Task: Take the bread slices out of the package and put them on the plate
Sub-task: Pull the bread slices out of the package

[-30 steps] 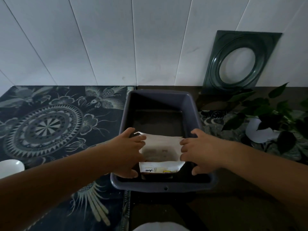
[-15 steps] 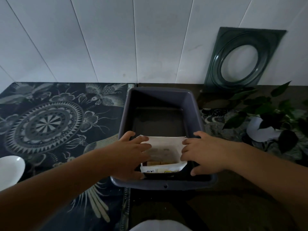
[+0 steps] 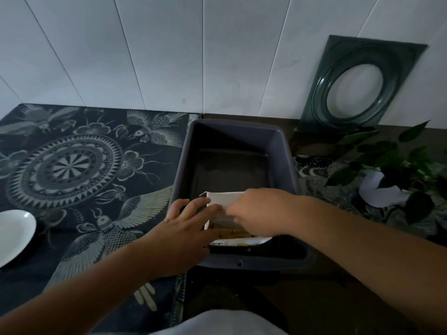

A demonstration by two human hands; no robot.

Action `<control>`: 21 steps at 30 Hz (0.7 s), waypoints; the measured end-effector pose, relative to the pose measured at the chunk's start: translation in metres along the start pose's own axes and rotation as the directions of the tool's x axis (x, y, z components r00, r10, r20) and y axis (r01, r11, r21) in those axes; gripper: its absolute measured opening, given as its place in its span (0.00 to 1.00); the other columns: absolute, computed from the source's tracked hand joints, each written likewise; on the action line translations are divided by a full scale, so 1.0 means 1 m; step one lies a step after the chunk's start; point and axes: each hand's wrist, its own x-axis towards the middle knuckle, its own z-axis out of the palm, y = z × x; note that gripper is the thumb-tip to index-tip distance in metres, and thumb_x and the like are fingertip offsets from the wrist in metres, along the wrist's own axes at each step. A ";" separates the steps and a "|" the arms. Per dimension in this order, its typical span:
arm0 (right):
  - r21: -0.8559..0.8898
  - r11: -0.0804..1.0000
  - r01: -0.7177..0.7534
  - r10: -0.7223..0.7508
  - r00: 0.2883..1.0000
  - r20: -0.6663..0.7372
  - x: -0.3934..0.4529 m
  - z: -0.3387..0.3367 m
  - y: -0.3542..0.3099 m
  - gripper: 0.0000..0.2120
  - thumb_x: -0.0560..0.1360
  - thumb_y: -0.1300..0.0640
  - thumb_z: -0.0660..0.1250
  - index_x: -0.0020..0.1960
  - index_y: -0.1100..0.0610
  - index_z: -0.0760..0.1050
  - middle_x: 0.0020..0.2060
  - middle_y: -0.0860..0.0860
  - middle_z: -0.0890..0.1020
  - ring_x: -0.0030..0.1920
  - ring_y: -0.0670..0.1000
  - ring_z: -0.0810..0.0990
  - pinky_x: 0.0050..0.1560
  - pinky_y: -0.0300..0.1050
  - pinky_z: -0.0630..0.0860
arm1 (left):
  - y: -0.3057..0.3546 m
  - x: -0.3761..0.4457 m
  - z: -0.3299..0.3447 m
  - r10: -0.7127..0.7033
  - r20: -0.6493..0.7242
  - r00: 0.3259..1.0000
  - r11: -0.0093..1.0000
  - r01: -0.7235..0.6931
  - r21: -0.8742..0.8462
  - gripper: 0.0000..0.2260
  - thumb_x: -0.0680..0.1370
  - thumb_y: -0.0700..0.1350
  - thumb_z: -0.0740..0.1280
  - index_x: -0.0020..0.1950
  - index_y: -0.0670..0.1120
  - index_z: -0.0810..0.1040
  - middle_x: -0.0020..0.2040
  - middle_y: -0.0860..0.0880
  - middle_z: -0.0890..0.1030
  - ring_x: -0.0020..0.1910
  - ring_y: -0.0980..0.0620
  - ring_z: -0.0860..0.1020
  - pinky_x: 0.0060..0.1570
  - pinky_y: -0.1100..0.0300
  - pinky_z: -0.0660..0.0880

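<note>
Right hand (image 3: 256, 212) reaches across the top of the white bread package (image 3: 226, 198), its fingers curled down into the opening; whether they pinch anything cannot be told. Left hand (image 3: 191, 221) lies with fingers spread against the package's left side. Tan bread slices (image 3: 233, 233) show inside the package, which sits at the near end of a grey tub (image 3: 232, 131). A white plate (image 3: 12, 233) rests far left on the patterned surface (image 3: 72, 165).
</note>
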 end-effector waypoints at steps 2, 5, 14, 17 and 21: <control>0.045 0.997 -0.064 0.055 0.980 0.193 0.022 0.007 -0.004 0.06 0.79 0.58 0.61 0.53 0.53 0.77 0.42 0.48 0.78 0.34 0.44 0.70 0.30 0.38 0.62 | 0.004 0.000 0.003 0.000 0.003 1.000 1.000 0.000 -0.008 0.20 0.68 0.50 0.73 0.57 0.57 0.74 0.71 0.42 0.67 0.69 0.37 0.62 0.60 0.33 0.68; 0.102 0.964 -0.244 0.214 0.947 0.238 0.046 0.021 -0.006 0.10 0.75 0.53 0.68 0.54 0.56 0.79 0.51 0.56 0.83 0.32 0.49 0.70 0.31 0.43 0.66 | 0.006 -0.002 0.005 -0.021 0.016 1.000 0.999 0.021 -0.026 0.21 0.66 0.46 0.74 0.57 0.58 0.75 0.71 0.42 0.68 0.70 0.36 0.62 0.60 0.33 0.68; 0.184 0.944 -0.275 0.230 0.945 0.233 0.086 0.068 -0.010 0.14 0.74 0.53 0.70 0.58 0.55 0.79 0.55 0.57 0.83 0.56 0.61 0.82 0.38 0.50 0.69 | 0.006 -0.002 0.007 -0.053 -0.019 0.998 0.997 0.052 -0.060 0.19 0.65 0.46 0.72 0.55 0.59 0.78 0.72 0.45 0.68 0.72 0.40 0.59 0.63 0.40 0.64; 0.200 0.949 -0.243 0.216 0.965 0.150 0.086 0.067 -0.011 0.14 0.74 0.54 0.70 0.58 0.58 0.79 0.55 0.59 0.83 0.56 0.63 0.81 0.42 0.51 0.69 | 0.005 -0.001 0.010 -0.083 -0.012 0.996 0.995 0.082 -0.059 0.20 0.68 0.46 0.70 0.58 0.61 0.76 0.74 0.47 0.64 0.73 0.42 0.55 0.64 0.43 0.60; 0.201 0.948 -0.246 0.225 0.967 0.123 0.088 0.066 -0.010 0.14 0.76 0.57 0.67 0.60 0.59 0.77 0.57 0.60 0.81 0.58 0.63 0.79 0.48 0.51 0.71 | 0.004 0.002 0.011 -0.112 -0.013 0.994 0.990 0.111 -0.092 0.18 0.68 0.45 0.71 0.56 0.59 0.77 0.73 0.46 0.67 0.73 0.41 0.57 0.64 0.42 0.61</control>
